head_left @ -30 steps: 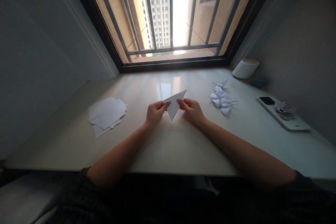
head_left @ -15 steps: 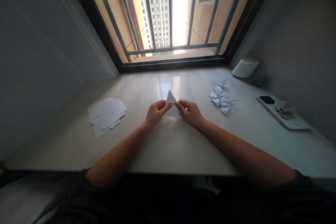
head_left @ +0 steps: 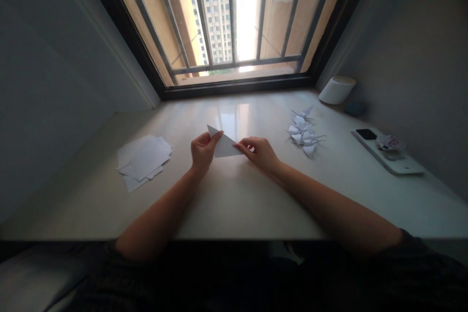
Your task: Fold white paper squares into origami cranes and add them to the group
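A white sheet of paper folded into a triangle (head_left: 227,147) is held over the middle of the table. My left hand (head_left: 203,150) pinches its left side between thumb and fingers, with one pointed corner rising above the thumb. The right-hand corner is pinched in the fingertips of my right hand (head_left: 258,151). Part of the paper's left edge is hidden behind my left fingers.
Loose white paper sheets (head_left: 148,158) lie in an uneven pile on the left. Several folded paper cranes (head_left: 302,131) are heaped on the right. Beyond them are a phone (head_left: 402,165) and a white cylindrical object (head_left: 337,90). A barred window (head_left: 234,66) rises behind the table (head_left: 234,204).
The paper triangle has turned so its tip points up to the left. My left hand has moved left and its grip is nearer that tip; the hands are farther apart.
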